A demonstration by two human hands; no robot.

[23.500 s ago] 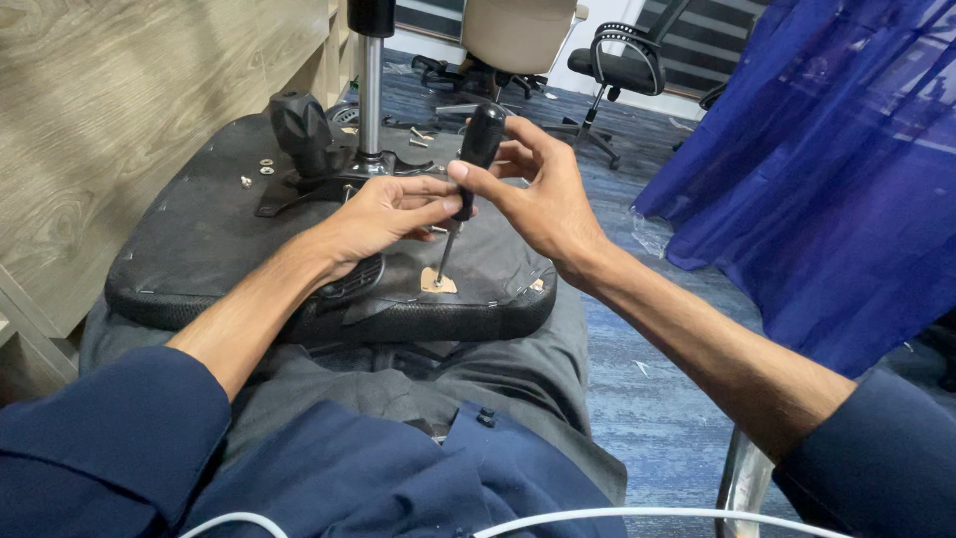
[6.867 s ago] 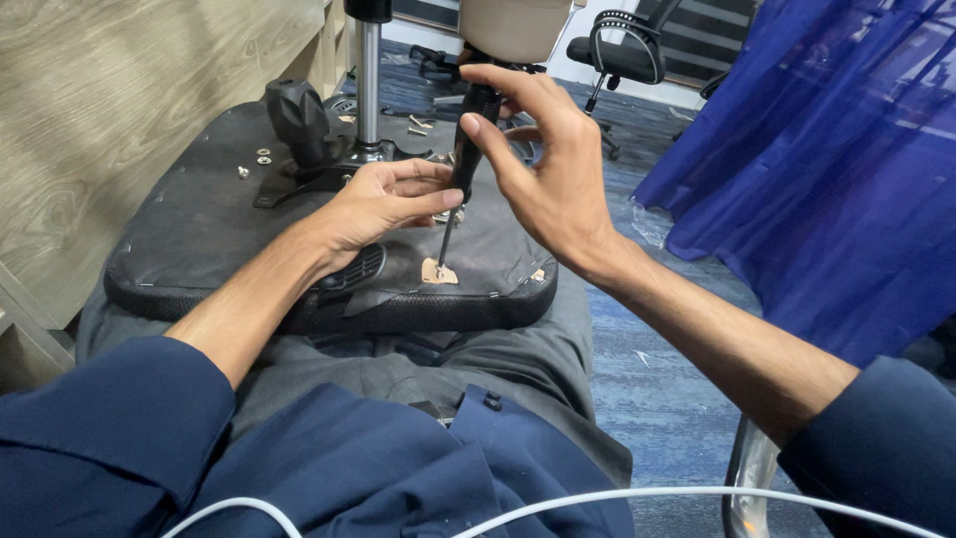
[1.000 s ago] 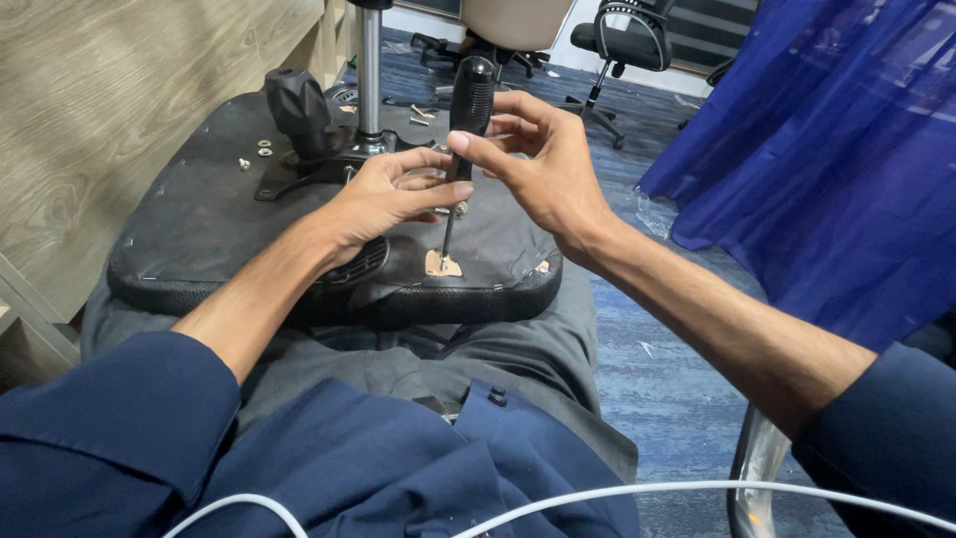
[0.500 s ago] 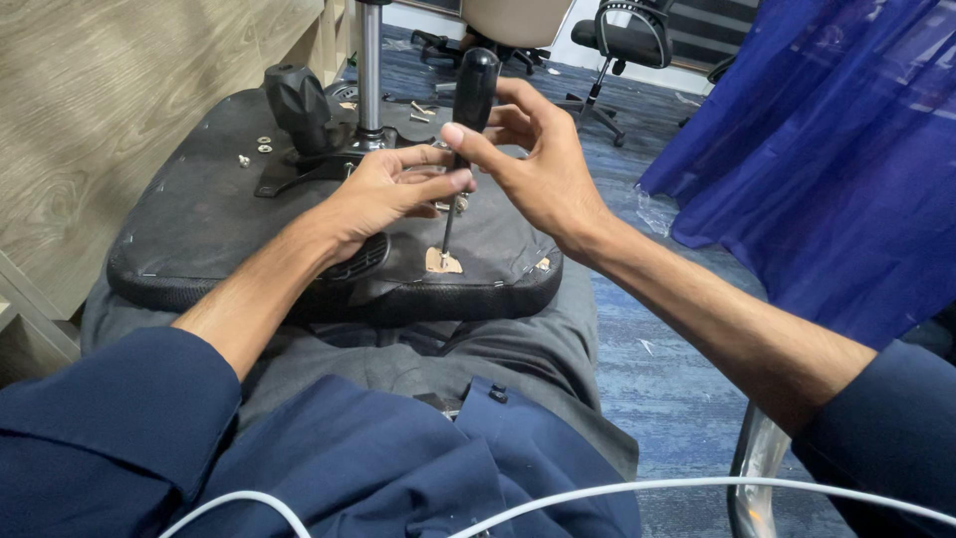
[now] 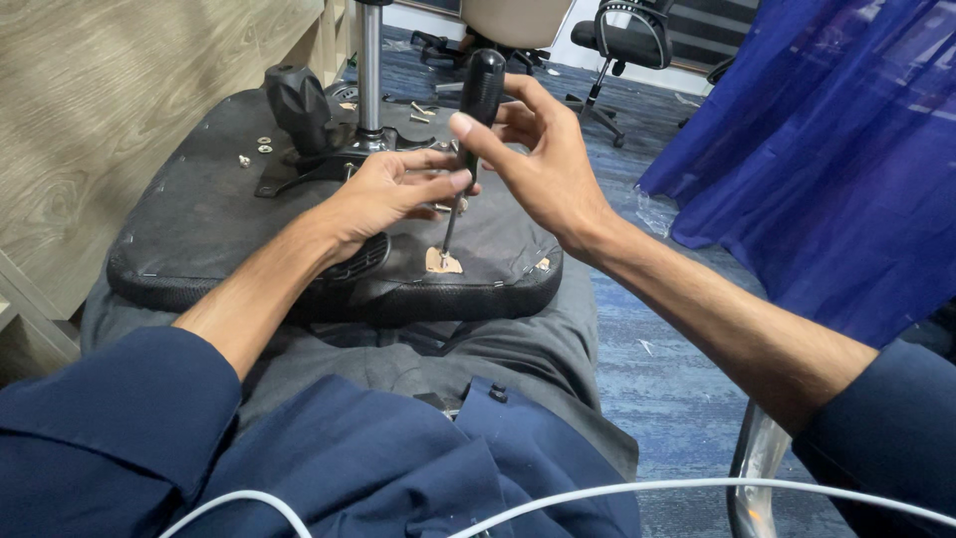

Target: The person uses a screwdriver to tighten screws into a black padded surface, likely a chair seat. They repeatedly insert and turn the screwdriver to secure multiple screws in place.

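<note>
Our right hand (image 5: 543,164) has shifted down the screwdriver (image 5: 476,110) handle, fingers now pinching its lower end. Our left hand (image 5: 383,189) pinches the shaft, steadying it upright. The tip sits on a tan patch (image 5: 443,262) near the front edge of the upturned chair seat (image 5: 219,214).

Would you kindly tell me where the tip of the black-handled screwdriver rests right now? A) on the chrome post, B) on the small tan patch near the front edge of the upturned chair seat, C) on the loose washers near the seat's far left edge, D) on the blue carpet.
B: the screwdriver, handle in the right hand and shaft steadied by the left hand, runs down to the tan patch.
</note>
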